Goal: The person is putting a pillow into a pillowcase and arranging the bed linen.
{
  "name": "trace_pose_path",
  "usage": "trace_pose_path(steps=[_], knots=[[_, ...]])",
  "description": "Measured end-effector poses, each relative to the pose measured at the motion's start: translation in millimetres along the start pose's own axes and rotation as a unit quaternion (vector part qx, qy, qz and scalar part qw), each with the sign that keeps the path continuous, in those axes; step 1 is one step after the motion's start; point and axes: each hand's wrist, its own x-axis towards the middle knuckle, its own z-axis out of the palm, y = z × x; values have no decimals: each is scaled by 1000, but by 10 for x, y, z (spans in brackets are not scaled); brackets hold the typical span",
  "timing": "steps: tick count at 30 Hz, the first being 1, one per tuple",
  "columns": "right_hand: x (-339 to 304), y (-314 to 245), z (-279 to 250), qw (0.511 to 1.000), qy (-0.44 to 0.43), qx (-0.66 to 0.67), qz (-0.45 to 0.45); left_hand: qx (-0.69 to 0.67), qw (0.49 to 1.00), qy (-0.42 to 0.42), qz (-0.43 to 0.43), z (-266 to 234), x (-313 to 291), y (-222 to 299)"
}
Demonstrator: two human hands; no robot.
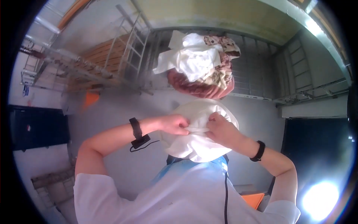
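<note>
In front of my body hangs a white cloth, bunched and rounded; whether it is a garment or a cover I cannot tell. My left hand pinches it near the middle, fingers curled. Just to the right, my right hand also grips the fabric, thumb and fingers closed. A short gathered fold stretches between the two hands. Beyond it, a heap of white fabric lies on top of a pink and cream patterned blanket.
The heap rests on a metal bed frame with bars. Another bunk frame with a ladder and wooden slats stands at the left. Orange objects show at the far left and lower right. Dark doors or panels flank the room.
</note>
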Motion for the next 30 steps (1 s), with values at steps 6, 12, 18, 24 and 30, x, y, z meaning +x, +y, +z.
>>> trace_pose_path(steps=[6,12,18,24,30], knots=[[-54,-138,77,979,-54,-179,-82,4,990,137,-23,546,-193,217],[237,-495,76,922,98,-263,-266,76,953,292,21,1111,-458,123],[523,-504,519,936,-239,-108,-236,65,922,373,-74,1407,-894,196],[999,-925,700,866,-486,19,-120,16,757,653,15,1848,-1670,-711],[1285,-1609,991,907,-403,10,-121,-19,745,662,76,2295,-1895,-1155]])
